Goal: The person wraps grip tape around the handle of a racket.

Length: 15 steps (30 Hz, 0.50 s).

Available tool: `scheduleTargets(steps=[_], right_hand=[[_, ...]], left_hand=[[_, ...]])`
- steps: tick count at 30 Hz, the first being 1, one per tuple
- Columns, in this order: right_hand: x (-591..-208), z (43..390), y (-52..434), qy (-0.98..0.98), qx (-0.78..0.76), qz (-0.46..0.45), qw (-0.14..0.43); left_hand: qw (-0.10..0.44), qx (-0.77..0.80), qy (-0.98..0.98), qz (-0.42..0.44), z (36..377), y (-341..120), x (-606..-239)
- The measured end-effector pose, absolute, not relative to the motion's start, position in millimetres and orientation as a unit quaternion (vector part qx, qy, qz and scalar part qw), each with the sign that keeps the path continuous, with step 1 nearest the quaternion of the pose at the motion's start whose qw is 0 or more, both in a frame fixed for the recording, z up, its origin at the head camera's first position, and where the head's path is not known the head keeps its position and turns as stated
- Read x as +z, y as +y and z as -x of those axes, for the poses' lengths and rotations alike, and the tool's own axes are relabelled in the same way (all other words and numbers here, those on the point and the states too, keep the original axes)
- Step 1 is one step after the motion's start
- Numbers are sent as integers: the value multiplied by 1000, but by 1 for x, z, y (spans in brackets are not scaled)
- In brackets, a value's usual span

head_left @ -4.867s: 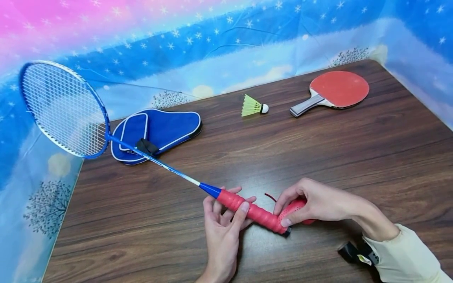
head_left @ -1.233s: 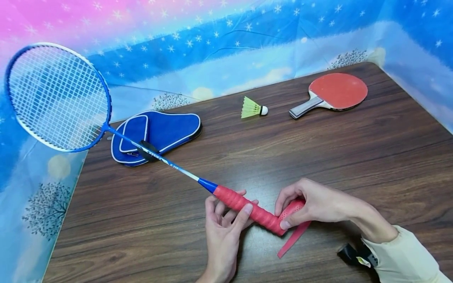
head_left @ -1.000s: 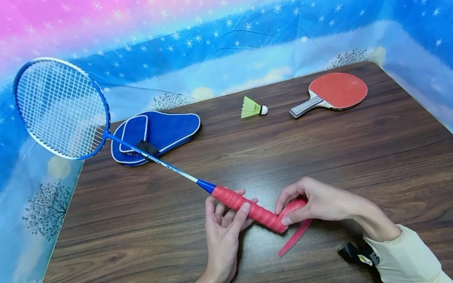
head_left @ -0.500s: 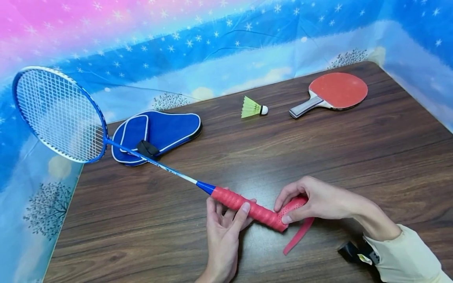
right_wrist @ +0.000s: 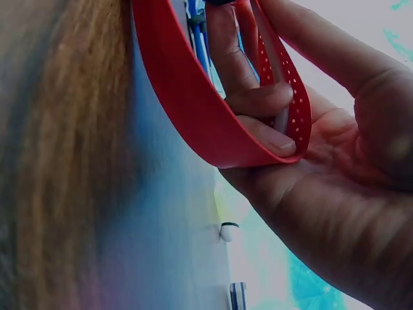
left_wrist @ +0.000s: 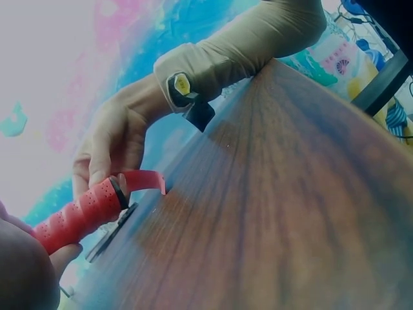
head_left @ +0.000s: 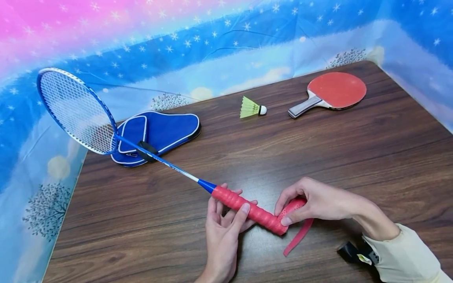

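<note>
My left hand (head_left: 222, 237) holds the handle of a blue-and-white badminton racket (head_left: 76, 110), thumb on top and fingers beneath. Red perforated grip tape (head_left: 230, 197) winds along the handle in overlapping turns. At the butt end my right hand (head_left: 315, 200) pinches the tape between thumb and fingers. The tape's loose tail (head_left: 299, 238) hangs below that hand. In the right wrist view the red tape (right_wrist: 193, 110) loops round the fingers. A black band shows at the handle's end (left_wrist: 119, 192) in the left wrist view. The racket's head is raised at the far left.
Behind the shaft a blue paddle case (head_left: 170, 129) with white piping lies on the wooden table (head_left: 141, 220). A yellow shuttlecock (head_left: 251, 108) and a red table tennis paddle (head_left: 336, 90) lie further back. A patterned cloth (head_left: 212, 51) surrounds the table.
The racket has turned about its shaft, its head tipping back and forth and now narrower. The black butt end is now covered in the head view, and a tape tail hangs down. Both hands stay nearly in place.
</note>
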State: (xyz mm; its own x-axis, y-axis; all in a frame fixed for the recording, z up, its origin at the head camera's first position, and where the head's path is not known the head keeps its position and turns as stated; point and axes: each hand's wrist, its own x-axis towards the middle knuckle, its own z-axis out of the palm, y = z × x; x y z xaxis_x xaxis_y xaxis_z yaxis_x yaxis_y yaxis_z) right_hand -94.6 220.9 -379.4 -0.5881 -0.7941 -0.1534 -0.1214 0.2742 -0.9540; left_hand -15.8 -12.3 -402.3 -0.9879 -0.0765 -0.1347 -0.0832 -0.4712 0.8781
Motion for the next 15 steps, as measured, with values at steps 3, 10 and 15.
scheduleTargets(steps=[3, 10, 15], right_hand=[[-379, 95, 220, 735, -506, 312, 326], [-376, 94, 221, 734, -505, 317, 327], [-376, 94, 221, 724, -512, 322, 332]], left_hand=[[-5, 857, 511, 67, 15, -12, -402], [-21, 864, 499, 59, 14, -12, -400], [-21, 863, 502, 50, 14, -11, -400]])
